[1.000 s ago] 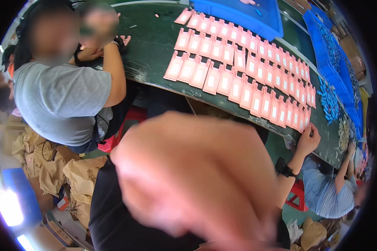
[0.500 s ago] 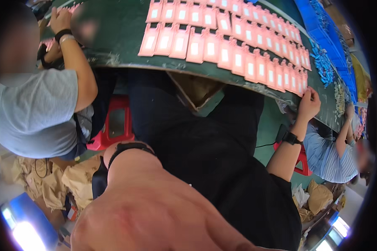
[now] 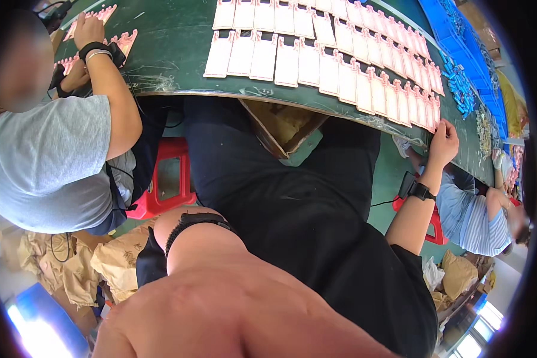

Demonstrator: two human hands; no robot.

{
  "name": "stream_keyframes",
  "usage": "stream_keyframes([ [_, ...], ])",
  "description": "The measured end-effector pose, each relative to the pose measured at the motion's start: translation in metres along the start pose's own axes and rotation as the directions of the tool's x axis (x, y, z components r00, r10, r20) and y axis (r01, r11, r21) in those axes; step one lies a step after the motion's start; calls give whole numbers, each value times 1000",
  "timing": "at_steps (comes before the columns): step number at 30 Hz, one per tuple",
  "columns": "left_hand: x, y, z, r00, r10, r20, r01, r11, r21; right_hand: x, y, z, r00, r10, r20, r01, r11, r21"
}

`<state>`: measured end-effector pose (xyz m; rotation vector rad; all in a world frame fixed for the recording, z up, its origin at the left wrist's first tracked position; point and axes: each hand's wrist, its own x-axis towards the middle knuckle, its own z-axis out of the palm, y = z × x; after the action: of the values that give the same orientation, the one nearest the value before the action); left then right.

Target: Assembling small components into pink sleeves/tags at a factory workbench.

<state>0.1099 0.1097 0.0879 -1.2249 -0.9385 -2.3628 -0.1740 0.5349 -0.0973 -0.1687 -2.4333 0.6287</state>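
Note:
Flat pink-and-white tag-shaped pieces (image 3: 286,64) with notched tops lie in overlapping rows on a dark green table. My right hand (image 3: 444,144) is at the right end of the front row, by the table edge. Its thumb and fingers are pinched at the lower corner of the end tag (image 3: 434,113), which still lies in its row. Very large and close to the camera, my left hand (image 3: 209,310) fills the bottom of the view. Only its back and wrist show, with a dark band; the fingers are out of sight.
Small blue parts (image 3: 459,89) are heaped right of the rows, beside blue bins (image 3: 468,45) and small pale pieces (image 3: 484,134). A person in grey (image 3: 53,161) handles pink pieces at left; another in stripes (image 3: 483,224) sits at right. Below the table is an open box (image 3: 280,128).
The tags look whiter and their inner panels no longer stand out. My left hand's back and wrist have shifted slightly in view. My right hand stays at the row's end.

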Motion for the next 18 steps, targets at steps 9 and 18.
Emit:
stream_keyframes([
  [9,-1,18,-4,1000,1,-16,0,999,45,-4,-7,-6,998,-47,-42,46,999,-26],
  [18,2,5,7,999,-30,-40,34,994,100,-1,1,-3,999,-24,-29,23,999,-30],
])
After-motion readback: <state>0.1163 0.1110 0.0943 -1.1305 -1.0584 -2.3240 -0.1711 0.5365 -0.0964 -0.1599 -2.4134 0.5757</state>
